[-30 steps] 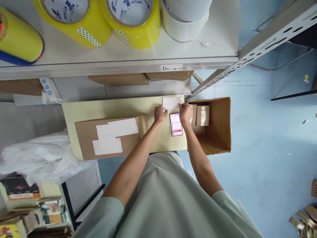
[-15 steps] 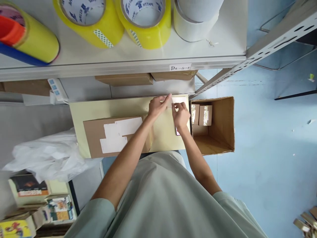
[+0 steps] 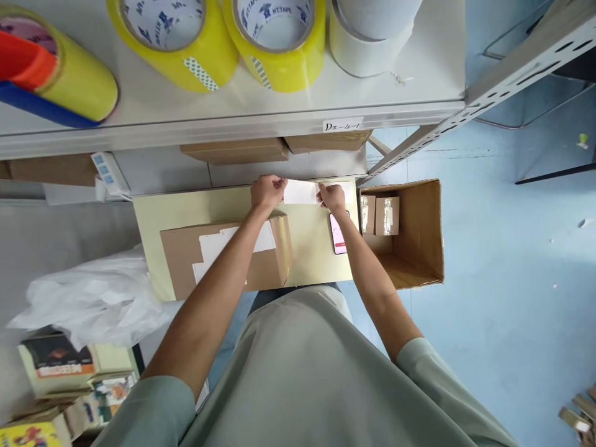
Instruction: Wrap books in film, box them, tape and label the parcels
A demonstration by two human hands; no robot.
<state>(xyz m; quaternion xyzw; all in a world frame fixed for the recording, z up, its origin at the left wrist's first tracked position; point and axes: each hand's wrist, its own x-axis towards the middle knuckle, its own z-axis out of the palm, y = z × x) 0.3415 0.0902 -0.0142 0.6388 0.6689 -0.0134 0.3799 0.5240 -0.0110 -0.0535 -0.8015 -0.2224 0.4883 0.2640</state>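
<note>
Both hands are up at the far edge of the pale yellow table, with a white label stretched out flat between them. The left hand has its fingers pinching the label's left end, and the right hand has its fingertips closed on the right end. Another white piece sits just right of that, partly behind the right hand (can't tell if it's one label or a stack).

Nearer than the right hand there's a phone lying on the table with a lit pinkish screen, the right forearm crossing close beside it. Over on the left is a cardboard box with white labels stuck on top, and the left forearm passes over it. Just off the table's right end is an open carton with a couple of small taped boxes inside, up in its far left part. Fat rolls of yellow tape sit on the shelf at the far side.
</note>
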